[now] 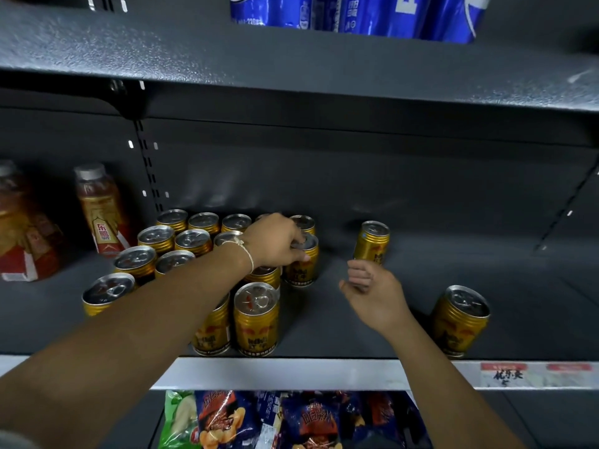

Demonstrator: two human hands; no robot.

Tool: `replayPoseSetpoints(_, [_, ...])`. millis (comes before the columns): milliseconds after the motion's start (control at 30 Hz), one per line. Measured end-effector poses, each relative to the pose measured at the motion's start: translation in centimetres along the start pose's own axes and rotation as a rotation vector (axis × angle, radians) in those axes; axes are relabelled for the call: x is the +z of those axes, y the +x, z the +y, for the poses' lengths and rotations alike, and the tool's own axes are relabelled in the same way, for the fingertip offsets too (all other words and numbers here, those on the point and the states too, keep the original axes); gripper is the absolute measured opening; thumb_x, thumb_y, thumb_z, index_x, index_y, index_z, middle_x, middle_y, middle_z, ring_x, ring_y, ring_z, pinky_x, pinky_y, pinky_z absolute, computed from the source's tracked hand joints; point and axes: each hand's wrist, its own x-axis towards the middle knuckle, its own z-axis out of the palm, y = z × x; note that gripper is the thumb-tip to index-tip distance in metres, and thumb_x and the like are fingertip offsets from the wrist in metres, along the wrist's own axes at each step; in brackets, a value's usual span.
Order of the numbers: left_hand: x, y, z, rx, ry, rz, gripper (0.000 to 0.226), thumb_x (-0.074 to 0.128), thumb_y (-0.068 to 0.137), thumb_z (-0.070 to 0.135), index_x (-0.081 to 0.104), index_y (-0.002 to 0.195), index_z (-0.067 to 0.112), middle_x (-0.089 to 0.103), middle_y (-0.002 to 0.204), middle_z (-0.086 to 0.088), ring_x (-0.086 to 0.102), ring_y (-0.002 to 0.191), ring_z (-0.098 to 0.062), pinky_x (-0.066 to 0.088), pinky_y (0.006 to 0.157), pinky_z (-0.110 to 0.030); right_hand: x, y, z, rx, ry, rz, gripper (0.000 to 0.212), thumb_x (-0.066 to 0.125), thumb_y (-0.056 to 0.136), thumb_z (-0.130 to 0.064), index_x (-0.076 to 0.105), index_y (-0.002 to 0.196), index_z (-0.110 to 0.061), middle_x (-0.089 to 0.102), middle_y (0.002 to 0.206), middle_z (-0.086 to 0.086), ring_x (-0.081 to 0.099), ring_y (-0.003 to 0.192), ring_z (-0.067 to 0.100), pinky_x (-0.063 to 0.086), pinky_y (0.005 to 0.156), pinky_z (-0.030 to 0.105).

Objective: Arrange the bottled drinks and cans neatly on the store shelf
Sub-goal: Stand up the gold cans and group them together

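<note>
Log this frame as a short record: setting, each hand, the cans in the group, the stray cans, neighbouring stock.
setting: dark grey store shelf, seen from above
left hand: fingers grip the top of a gold can at the group's right edge
right hand: holds nothing, fingers loosely curled
grouped cans: upright, in rows at left
stray cans: one at the back, one near the front edge
neighbours: bottle at left, blue cans above, snack bags below

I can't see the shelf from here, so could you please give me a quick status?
Left hand grips a gold can beside the block. Right hand open, empty. Two stray gold cans stand apart, right.
</note>
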Motion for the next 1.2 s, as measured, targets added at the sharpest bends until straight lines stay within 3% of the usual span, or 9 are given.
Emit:
replayPoseSetpoints(200, [0.0,0.1,0.4,-0.031,0.0,0.025,0.035,0.065,0.084,0.055,0.072,0.078,0.021,0.064,0.068,0.004,0.06,0.066,-0.011,0.044,0.061,-0.029,-0.8,-0.8,-0.8,0.039,0.038,-0.023,0.038,0.076,0.085,-0.007,0.064,0.121,-0.007,0.067,0.102,0.001,0.066,0.103,0.015,0.053,0.098,0.028])
replayPoseSetpoints(433, [-1.7,0.5,3.7,0.005,0.078,-0.008,0.029,0.053,0.093,0.05,0.059,0.083,0.024,0.059,0.082,0.005,0.062,0.088,-0.023,0.053,0.071,-0.038,-4.9,-1.4,-2.5,-0.097,0.074,0.164,0.029,0.073,0.086,-0.003,0.069,0.114,-0.008,0.071,0.101,-0.003,0.067,0.088,-0.007,0.05,0.083,0.007])
replayPoseSetpoints(500, [-1.9,1.2,6.4,0.038,0.054,0.012,0.03,0.05,0.096,0.043,0.063,0.103,0.018,0.065,0.102,-0.003,0.061,0.099,-0.026,0.053,0.081,-0.041,-7.1,-1.7,-2.7,-0.159,0.025,0.276,0.025,0.074,0.086,-0.005,0.071,0.111,-0.008,0.072,0.098,-0.005,0.067,0.085,-0.004,0.051,0.084,0.01])
replayPoseSetpoints(600, [-1.2,2.3,10.6,0.101,-0.023,-0.001,0.017,0.05,0.095,0.033,0.056,0.093,0.018,0.064,0.107,-0.008,0.06,0.098,-0.03,0.051,0.083,-0.041,-10.6,-2.2,-2.2,-0.222,-0.244,0.369,0.026,0.075,0.087,-0.014,0.073,0.112,-0.013,0.073,0.104,-0.001,0.068,0.091,0.014,0.046,0.086,0.018])
replayPoseSetpoints(767, [1.5,3.9,15.3,0.115,-0.043,-0.061,0.017,0.048,0.094,0.028,0.055,0.103,0.014,0.06,0.115,-0.011,0.058,0.102,-0.036,0.046,0.077,-0.035,-15.3,-3.4,1.0,0.043,-0.242,0.048,0.073,0.079,0.081,-0.023,0.045,0.146,-0.027,0.052,0.139,0.0,0.044,0.133,0.018,0.035,0.109,0.029])
replayPoseSetpoints(900, [3.0,4.7,16.7,0.149,-0.05,-0.127,0.039,0.046,0.097,0.028,0.051,0.132,0.01,0.052,0.138,-0.011,0.05,0.124,-0.03,0.045,0.101,-0.042,-16.5,-4.5,4.2,0.191,-0.132,-0.22,0.102,0.083,0.076,-0.018,0.022,0.156,-0.032,0.054,0.129,-0.008,0.055,0.11,0.003,0.04,0.097,0.023])
replayPoseSetpoints(1000, [3.8,4.6,17.3,0.155,-0.057,-0.193,0.044,0.045,0.098,0.028,0.046,0.138,0.01,0.048,0.142,-0.012,0.045,0.129,-0.028,0.042,0.105,-0.043,-16.3,-4.6,5.7,0.189,-0.075,-0.207,0.1,0.087,0.07,-0.019,0.029,0.151,-0.034,0.055,0.118,-0.022,0.057,0.11,0.005,0.045,0.096,0.026])
replayPoseSetpoints(1100, [3.8,3.9,17.1,0.149,-0.081,-0.202,0.043,0.045,0.097,0.027,0.046,0.139,0.013,0.049,0.142,-0.011,0.048,0.127,-0.029,0.044,0.103,-0.043,-15.3,-4.4,6.2,0.212,0.111,-0.163,0.081,0.091,0.057,-0.027,0.048,0.125,-0.035,0.064,0.12,-0.009,0.063,0.113,0.014,0.051,0.102,0.041])
replayPoseSetpoints(1200, [3.0,2.9,15.7,0.13,-0.085,-0.152,0.041,0.046,0.096,0.026,0.051,0.135,0.015,0.052,0.14,-0.009,0.049,0.127,-0.03,0.045,0.103,-0.043,-13.5,-3.9,5.7,0.221,0.245,-0.143,0.081,0.091,0.042,-0.039,0.055,0.114,-0.034,0.069,0.114,-0.005,0.067,0.107,0.014,0.056,0.096,0.044])
